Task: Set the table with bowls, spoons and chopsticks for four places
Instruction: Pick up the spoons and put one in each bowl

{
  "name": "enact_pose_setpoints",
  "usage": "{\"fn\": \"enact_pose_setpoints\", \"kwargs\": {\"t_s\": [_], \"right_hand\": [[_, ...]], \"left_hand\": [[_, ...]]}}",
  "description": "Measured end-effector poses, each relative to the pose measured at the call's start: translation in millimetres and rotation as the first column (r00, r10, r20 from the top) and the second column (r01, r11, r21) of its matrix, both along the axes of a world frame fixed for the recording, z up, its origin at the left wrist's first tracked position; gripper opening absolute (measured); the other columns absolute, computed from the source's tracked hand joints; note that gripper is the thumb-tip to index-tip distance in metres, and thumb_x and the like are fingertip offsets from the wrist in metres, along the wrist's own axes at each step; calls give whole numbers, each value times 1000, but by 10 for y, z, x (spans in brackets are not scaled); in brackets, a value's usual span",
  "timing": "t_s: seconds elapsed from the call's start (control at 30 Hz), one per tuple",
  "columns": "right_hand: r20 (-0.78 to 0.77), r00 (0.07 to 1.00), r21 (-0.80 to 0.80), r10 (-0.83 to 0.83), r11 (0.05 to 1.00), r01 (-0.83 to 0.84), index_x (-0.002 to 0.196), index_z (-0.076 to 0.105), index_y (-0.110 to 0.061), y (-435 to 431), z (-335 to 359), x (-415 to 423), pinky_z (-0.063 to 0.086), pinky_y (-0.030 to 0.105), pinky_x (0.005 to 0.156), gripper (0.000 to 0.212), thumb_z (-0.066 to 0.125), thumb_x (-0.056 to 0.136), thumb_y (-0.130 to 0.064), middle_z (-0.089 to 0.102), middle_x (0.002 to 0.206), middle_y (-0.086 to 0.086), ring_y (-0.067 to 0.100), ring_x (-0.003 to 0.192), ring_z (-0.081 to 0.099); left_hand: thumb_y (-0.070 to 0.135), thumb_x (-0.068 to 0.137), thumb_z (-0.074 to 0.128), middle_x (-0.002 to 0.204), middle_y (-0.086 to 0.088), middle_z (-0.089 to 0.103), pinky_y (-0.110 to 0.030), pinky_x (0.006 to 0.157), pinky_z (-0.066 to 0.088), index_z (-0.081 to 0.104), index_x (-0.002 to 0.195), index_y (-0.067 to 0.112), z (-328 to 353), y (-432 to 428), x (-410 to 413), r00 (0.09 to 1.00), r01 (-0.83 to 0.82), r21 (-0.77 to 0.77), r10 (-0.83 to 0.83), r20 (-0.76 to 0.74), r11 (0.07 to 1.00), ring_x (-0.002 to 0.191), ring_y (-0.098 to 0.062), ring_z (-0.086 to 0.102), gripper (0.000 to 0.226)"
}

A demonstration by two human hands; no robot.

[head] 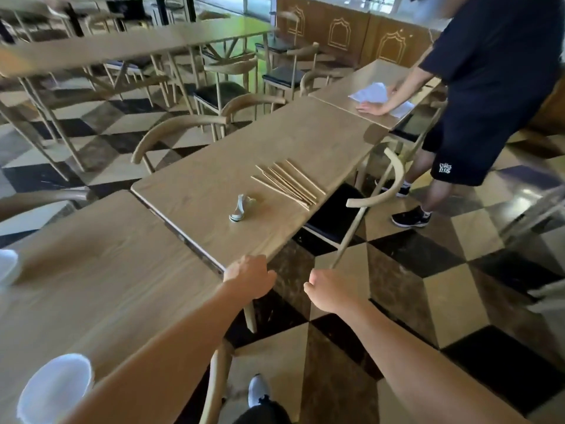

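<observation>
Several wooden chopsticks (289, 185) lie fanned out on the middle wooden table (275, 148), near its right edge. A small stack of white spoons (241, 207) rests just in front of them. A white bowl (55, 388) sits on the near table (101, 270) at the lower left, and part of another white bowl (6, 266) shows at the left edge. My left hand (249, 275) rests at the near corner of the middle table, fingers curled, holding nothing. My right hand (331, 290) hangs over the floor beside that corner in a loose fist, empty.
A person in dark clothes (477, 102) stands at the right, one hand on white papers (371, 93) on the far table. A wooden chair (376, 194) stands by the middle table's right side, another (180, 130) at its left. Checkered floor lies to the right.
</observation>
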State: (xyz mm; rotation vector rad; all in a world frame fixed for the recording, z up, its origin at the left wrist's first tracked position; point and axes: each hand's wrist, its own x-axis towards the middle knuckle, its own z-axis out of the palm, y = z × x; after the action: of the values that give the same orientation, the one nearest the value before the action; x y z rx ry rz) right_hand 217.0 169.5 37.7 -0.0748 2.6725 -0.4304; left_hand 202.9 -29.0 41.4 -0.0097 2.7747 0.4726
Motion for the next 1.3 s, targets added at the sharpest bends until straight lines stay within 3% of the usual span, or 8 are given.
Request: {"fn": "enact_pose_setpoints", "kwargs": {"t_s": [0.23, 0.43, 0.6, 0.7, 0.83, 0.97, 1.07, 1.3], "right_hand": [[69, 984, 25, 167, 985, -169, 92, 56, -16, -387, -35, -1119, 38, 31, 59, 23, 43, 94, -35, 57, 78, -3, 19, 77, 57], [94, 914, 107, 395, 909, -404, 108, 54, -15, -911, -59, -1925, 52, 37, 76, 17, 55, 95, -26, 64, 104, 7, 28, 95, 62], [80, 823, 132, 562, 813, -567, 120, 54, -14, -1242, -190, -2701, 44, 33, 67, 24, 54, 96, -19, 57, 121, 7, 23, 87, 57], [118, 735, 121, 668, 725, -678, 131, 52, -11, -1370, -325, -3200, 46, 37, 85, 35, 53, 96, -14, 51, 132, 12, 29, 106, 55], [129, 583, 165, 802, 562, -810, 132, 52, -13, -1458, -526, -3934, 45, 41, 99, 38, 53, 94, -15, 50, 135, 10, 33, 123, 49], [147, 434, 152, 889, 414, -898, 133, 53, -17, -1504, -756, -4475, 43, 40, 96, 38, 51, 95, -16, 49, 129, 7, 32, 123, 46], [163, 331, 110, 929, 317, -942, 140, 47, -24, -1599, -933, -4681, 42, 42, 98, 48, 59, 94, -25, 43, 137, 3, 30, 127, 39], [138, 128, 122, 982, 111, -986, 145, 37, -30, -1746, -1210, -4713, 44, 44, 96, 67, 69, 87, -40, 28, 149, -1, 32, 128, 29]], "left_hand": [[42, 97, 46, 110, -3, 64, -31, 71, 47, 61, 115, 21, -138, -376, -860, 984, -156, 8, 154, 89, 988, 93, -23, 61, 31], [33, 95, 44, 113, -3, 65, -31, 70, 46, 59, 112, 22, -436, -490, -992, 945, -262, -10, 259, 201, 965, 89, -23, 60, 26], [35, 94, 43, 113, -8, 66, -33, 76, 53, 59, 111, 20, -643, -273, -1272, 880, -420, 31, 398, 259, 907, 100, -30, 65, 27], [35, 94, 44, 114, -10, 67, -33, 73, 48, 60, 109, 20, -774, -12, -1600, 821, -531, 53, 497, 281, 846, 103, -32, 65, 26], [33, 91, 45, 112, -11, 68, -31, 70, 41, 61, 102, 17, -947, 354, -2192, 640, -745, 108, 661, 390, 658, 102, -34, 65, 25], [33, 91, 48, 113, -14, 70, -31, 76, 46, 64, 106, 11, -1003, 680, -2678, 393, -919, 219, 726, 564, 327, 104, -34, 65, 31], [34, 93, 49, 113, -12, 70, -30, 77, 45, 62, 107, 12, -1033, 779, -2928, 262, -954, 275, 768, 584, 117, 104, -32, 63, 29], [33, 98, 47, 110, -14, 70, -43, 89, 58, 61, 111, 9, -1119, 727, -3161, 14, -925, 296, 757, 653, -239, 100, -34, 69, 30]]}}
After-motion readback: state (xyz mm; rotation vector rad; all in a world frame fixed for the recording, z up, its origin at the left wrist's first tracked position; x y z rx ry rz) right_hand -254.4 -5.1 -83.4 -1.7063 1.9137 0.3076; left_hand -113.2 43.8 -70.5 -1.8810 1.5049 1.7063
